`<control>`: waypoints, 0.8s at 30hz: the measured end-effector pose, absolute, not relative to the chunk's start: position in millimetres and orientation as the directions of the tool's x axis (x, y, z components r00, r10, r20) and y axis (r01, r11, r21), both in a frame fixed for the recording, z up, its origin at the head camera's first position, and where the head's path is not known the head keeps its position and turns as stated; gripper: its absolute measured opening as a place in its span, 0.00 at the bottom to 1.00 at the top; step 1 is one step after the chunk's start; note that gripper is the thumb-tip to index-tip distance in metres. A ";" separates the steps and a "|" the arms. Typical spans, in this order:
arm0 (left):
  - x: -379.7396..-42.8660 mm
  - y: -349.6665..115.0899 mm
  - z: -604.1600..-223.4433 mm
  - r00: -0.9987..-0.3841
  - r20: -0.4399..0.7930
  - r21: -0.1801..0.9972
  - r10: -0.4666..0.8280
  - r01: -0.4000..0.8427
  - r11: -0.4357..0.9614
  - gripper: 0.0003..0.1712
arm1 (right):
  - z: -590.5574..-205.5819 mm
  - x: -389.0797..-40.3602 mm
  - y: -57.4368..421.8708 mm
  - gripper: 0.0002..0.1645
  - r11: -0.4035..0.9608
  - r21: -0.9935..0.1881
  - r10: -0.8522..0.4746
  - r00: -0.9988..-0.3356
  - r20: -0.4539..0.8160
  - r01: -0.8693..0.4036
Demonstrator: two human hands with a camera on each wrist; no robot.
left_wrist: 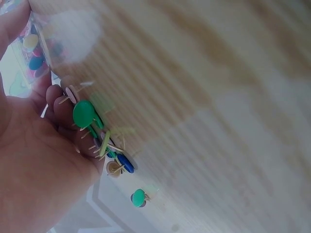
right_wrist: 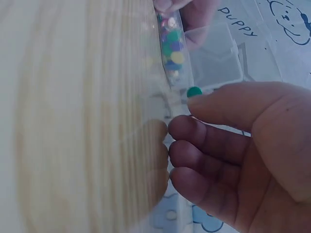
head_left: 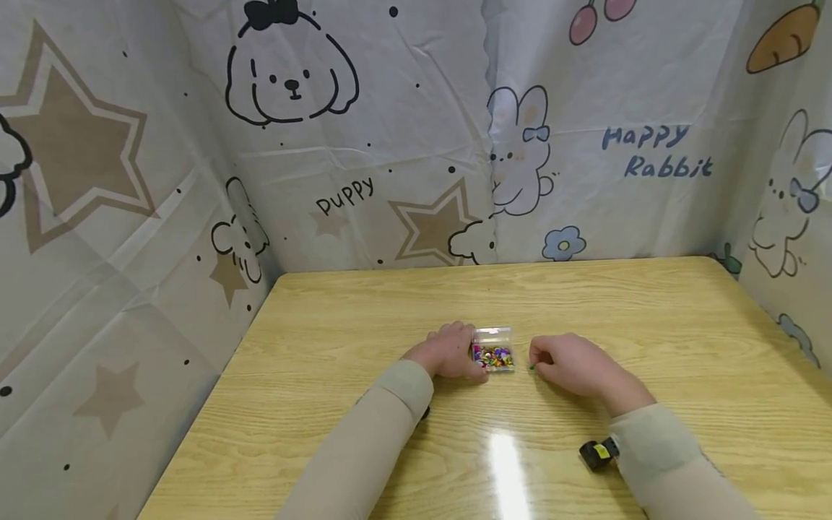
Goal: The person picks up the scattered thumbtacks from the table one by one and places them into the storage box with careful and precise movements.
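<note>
A small clear plastic box [head_left: 500, 370] stands on the table with its hinged lid [right_wrist: 216, 56] raised. Inside lie many coloured thumbtacks [head_left: 492, 357]. My left hand [head_left: 447, 352] grips the box from its left side, thumb at the near edge and fingers toward the back. To the right of the box, my right hand [head_left: 578, 366] pinches a green thumbtack [right_wrist: 194, 91] at the thumb tip; the index finger is mostly hidden behind the thumb. Its other fingers curl, tips close to the tabletop. In the left wrist view, several loose thumbtacks [left_wrist: 83, 114] lie beside the left hand.
A separate green thumbtack [left_wrist: 139, 196] lies a little apart from the loose group. The wooden table [head_left: 364, 303] is bordered at the back and sides by a patterned cloth [head_left: 416, 130]. A black wrist camera [head_left: 596, 455] hangs at the right sleeve.
</note>
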State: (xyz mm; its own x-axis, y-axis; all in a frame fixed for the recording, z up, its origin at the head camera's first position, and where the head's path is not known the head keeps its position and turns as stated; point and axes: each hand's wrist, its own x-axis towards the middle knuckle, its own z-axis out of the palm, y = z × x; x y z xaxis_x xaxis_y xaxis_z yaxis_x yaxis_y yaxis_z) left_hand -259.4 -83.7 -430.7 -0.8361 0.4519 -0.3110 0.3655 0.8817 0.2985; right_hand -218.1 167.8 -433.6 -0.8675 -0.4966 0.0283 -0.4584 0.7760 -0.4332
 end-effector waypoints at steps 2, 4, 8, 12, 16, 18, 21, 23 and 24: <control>-259.8 -83.4 -430.6 -0.837 -0.311 0.293 0.450 0.366 0.883 0.41 | -433.4 -217.8 164.6 0.08 0.780 -0.428 -0.487 -0.872 0.044 -0.457; -260.0 -83.1 -430.6 -0.838 -0.309 0.289 0.449 0.367 0.884 0.41 | -433.4 -217.4 161.2 0.08 0.782 -0.423 -0.481 -0.875 0.059 -0.458; -259.6 -82.7 -430.5 -0.840 -0.309 0.288 0.446 0.364 0.886 0.42 | -434.4 -216.8 154.3 0.08 0.778 -0.428 -0.472 -0.878 0.086 -0.460; -258.8 -82.8 -430.3 -0.838 -0.318 0.290 0.443 0.359 0.887 0.43 | -437.0 -216.1 147.6 0.08 0.778 -0.441 -0.452 -0.886 0.099 -0.446; -258.7 -83.0 -429.9 -0.837 -0.320 0.294 0.445 0.358 0.886 0.43 | -438.7 -215.8 141.2 0.07 0.777 -0.452 -0.434 -0.893 0.117 -0.437; -258.6 -83.1 -429.4 -0.837 -0.316 0.295 0.448 0.362 0.884 0.43 | -439.4 -216.3 139.0 0.06 0.776 -0.448 -0.436 -0.891 0.128 -0.444; -258.5 -83.0 -428.5 -0.836 -0.312 0.294 0.451 0.366 0.883 0.43 | -440.5 -216.7 137.4 0.04 0.780 -0.443 -0.433 -0.892 0.128 -0.442; -258.4 -82.9 -428.4 -0.836 -0.313 0.289 0.451 0.369 0.883 0.44 | -441.7 -217.1 137.7 0.03 0.784 -0.444 -0.428 -0.896 0.119 -0.434; -258.5 -82.8 -428.4 -0.836 -0.315 0.287 0.450 0.368 0.884 0.44 | -441.8 -217.0 138.0 0.02 0.784 -0.454 -0.422 -0.900 0.112 -0.424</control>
State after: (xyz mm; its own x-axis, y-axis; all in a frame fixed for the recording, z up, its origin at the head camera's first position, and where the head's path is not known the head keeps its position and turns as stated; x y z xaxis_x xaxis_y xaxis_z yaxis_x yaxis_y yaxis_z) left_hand -258.5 -82.8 -428.4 -0.8356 0.4503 -0.3146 0.3683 0.8842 0.2874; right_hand -217.0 138.0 -441.8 -0.8997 -0.4219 0.1120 -0.4240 0.7839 -0.4536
